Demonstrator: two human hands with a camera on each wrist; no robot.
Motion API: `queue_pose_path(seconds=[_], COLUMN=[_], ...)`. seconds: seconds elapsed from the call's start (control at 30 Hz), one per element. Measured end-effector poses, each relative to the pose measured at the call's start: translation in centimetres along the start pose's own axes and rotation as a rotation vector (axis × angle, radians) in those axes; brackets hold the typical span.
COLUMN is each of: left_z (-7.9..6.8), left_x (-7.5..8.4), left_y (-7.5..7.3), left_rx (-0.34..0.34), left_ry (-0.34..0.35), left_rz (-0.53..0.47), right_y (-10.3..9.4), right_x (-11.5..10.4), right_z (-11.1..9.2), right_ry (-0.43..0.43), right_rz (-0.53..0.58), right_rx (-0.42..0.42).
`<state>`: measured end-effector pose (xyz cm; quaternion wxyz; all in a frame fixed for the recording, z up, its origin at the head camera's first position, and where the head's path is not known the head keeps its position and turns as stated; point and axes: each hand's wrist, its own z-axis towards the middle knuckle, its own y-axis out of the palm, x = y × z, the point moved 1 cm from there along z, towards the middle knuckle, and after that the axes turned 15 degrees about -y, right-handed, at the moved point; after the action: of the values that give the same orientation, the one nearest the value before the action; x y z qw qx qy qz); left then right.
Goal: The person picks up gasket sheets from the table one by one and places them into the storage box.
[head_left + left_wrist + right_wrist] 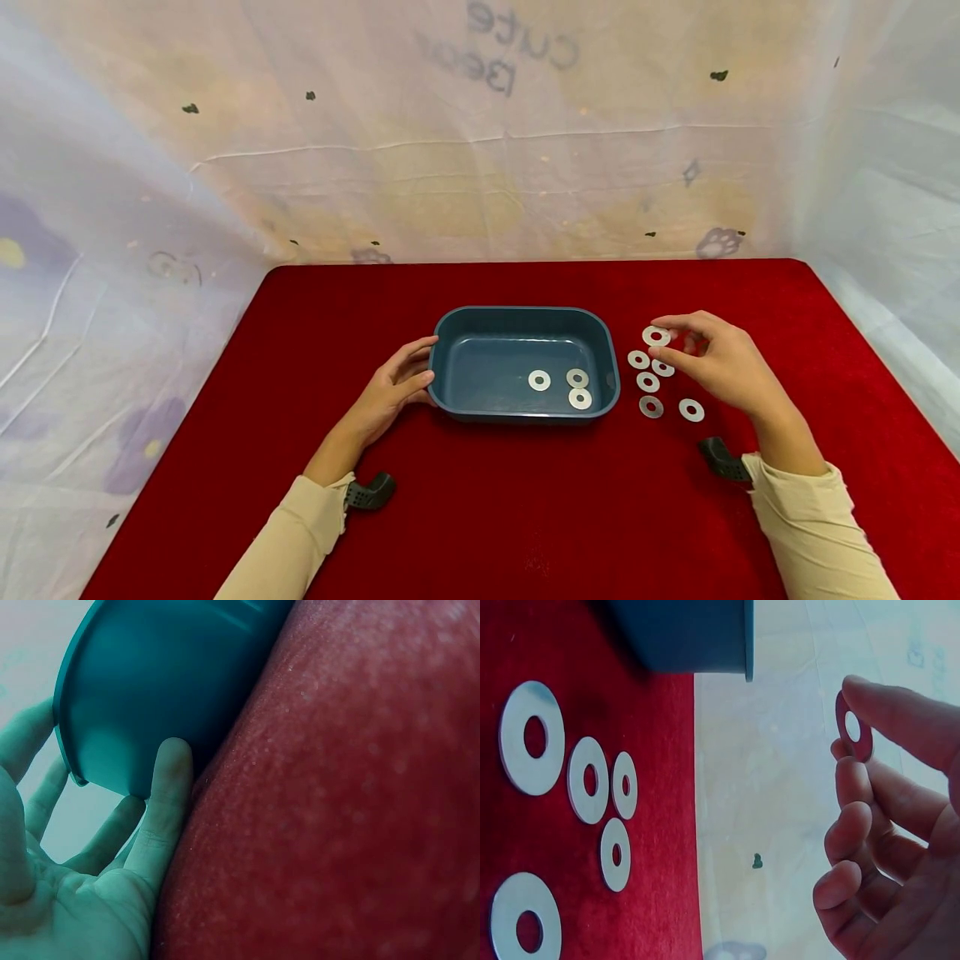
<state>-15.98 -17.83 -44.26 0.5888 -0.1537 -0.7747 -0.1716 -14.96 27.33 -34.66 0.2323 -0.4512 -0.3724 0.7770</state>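
Right hand [716, 356] is pinching a flat washer [647, 337] edgewise, likely risking slippage; left hand [386, 389], fingers spread, is touching the blue tray [483, 367] at left.

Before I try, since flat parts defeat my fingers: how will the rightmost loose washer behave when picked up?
The rightmost loose washer is probably stiff, looking like a flat metal ring. Lying flat on the red cloth, it seems unlikely to roll but may be awkward to pry up.
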Motion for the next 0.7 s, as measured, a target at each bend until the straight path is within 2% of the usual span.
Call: queue_pose_path(seconds=[0.7], left_z=[0.0], left_x=[0.0], left_y=[0.0], left_rx=[-0.003], left_ry=[0.000], left_rz=[-0.004], right_y=[1.1], right_x=[-1.2], right_z=[0.4], right_ry=[-0.042], right_rz=[-0.013], right_rx=[-0.032])
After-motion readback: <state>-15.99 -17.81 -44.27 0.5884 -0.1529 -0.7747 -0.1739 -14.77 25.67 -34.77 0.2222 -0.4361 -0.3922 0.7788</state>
